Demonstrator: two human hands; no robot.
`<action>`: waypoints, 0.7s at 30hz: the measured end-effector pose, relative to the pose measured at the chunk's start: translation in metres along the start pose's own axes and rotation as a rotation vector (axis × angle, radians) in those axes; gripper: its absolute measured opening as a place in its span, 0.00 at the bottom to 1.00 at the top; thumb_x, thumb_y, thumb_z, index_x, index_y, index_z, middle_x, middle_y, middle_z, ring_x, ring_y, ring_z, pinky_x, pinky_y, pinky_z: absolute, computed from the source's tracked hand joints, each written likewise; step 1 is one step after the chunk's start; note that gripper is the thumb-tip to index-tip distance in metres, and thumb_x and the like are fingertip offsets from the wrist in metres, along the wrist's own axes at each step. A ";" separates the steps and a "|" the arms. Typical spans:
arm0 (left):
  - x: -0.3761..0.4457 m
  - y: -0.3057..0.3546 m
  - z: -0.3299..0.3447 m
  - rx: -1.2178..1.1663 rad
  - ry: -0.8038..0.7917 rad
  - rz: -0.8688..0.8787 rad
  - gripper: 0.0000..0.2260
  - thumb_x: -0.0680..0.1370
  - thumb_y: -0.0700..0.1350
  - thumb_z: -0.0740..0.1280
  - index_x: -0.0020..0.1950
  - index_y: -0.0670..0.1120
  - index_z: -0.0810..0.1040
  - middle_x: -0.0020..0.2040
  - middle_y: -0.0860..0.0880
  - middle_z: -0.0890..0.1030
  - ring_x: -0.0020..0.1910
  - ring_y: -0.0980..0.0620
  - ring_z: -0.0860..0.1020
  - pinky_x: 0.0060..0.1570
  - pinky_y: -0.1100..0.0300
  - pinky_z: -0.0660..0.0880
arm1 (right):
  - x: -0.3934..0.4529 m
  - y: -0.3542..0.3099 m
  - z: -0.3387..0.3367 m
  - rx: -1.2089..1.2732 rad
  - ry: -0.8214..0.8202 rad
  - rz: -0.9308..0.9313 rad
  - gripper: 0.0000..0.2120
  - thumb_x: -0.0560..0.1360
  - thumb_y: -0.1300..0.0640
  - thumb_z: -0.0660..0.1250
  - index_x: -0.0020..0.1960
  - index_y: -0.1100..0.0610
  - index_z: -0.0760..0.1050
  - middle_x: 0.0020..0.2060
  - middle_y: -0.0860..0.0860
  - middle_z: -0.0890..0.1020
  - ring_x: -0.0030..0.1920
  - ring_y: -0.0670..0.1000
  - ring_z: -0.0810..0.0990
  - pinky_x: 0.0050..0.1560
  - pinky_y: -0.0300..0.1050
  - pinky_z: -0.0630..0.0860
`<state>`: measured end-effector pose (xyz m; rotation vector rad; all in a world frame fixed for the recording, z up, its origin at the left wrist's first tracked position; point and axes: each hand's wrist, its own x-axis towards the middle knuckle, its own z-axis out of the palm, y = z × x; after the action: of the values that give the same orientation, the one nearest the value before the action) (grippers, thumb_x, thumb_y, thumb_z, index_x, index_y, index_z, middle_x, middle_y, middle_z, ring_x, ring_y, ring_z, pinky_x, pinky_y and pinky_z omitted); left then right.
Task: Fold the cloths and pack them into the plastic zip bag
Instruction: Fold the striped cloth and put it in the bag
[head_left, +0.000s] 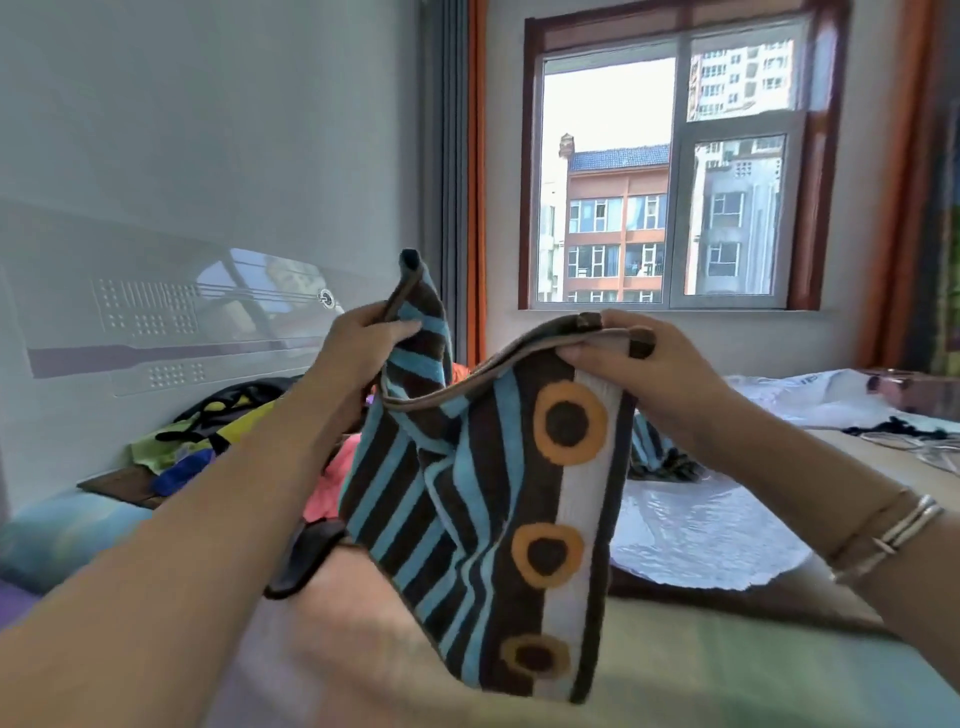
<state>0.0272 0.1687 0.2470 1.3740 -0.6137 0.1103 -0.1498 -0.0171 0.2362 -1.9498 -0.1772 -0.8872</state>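
While our left fingers (400, 328) pinch one upper corner of the striped cloth (483, 483) and our right fingers (582, 354) curl over its opposite top edge, the left hand (358, 343) and right hand (644, 369) hold it raised, hanging above the bed (727, 686). Brown and blue stripes run down it, with orange rings on a white band. Behind it lies a clear plastic bag (696, 535), and a pile of coloured cloths (218, 441) sits to the left.
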 end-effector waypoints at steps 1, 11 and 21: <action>-0.002 0.015 0.005 0.057 -0.068 0.013 0.08 0.75 0.38 0.70 0.54 0.44 0.82 0.47 0.43 0.85 0.42 0.48 0.84 0.45 0.55 0.81 | 0.001 -0.007 -0.005 0.006 -0.020 -0.003 0.19 0.66 0.50 0.74 0.51 0.60 0.79 0.44 0.55 0.85 0.48 0.56 0.84 0.55 0.53 0.79; -0.047 0.068 0.044 0.283 -0.923 -0.074 0.11 0.77 0.36 0.63 0.53 0.43 0.84 0.49 0.39 0.83 0.44 0.45 0.81 0.47 0.54 0.81 | -0.007 -0.030 -0.023 -0.111 -0.056 -0.030 0.15 0.65 0.47 0.75 0.49 0.52 0.82 0.46 0.52 0.84 0.50 0.51 0.83 0.58 0.51 0.78; -0.052 0.045 0.050 0.311 -0.868 -0.164 0.19 0.74 0.57 0.68 0.56 0.43 0.80 0.51 0.41 0.84 0.50 0.44 0.83 0.55 0.50 0.78 | -0.022 -0.013 -0.027 0.026 0.027 0.169 0.15 0.75 0.55 0.70 0.58 0.62 0.77 0.51 0.59 0.84 0.50 0.55 0.84 0.53 0.48 0.81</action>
<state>-0.0523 0.1461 0.2658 1.7568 -1.2311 -0.5752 -0.1855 -0.0270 0.2389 -1.8968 -0.0075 -0.7959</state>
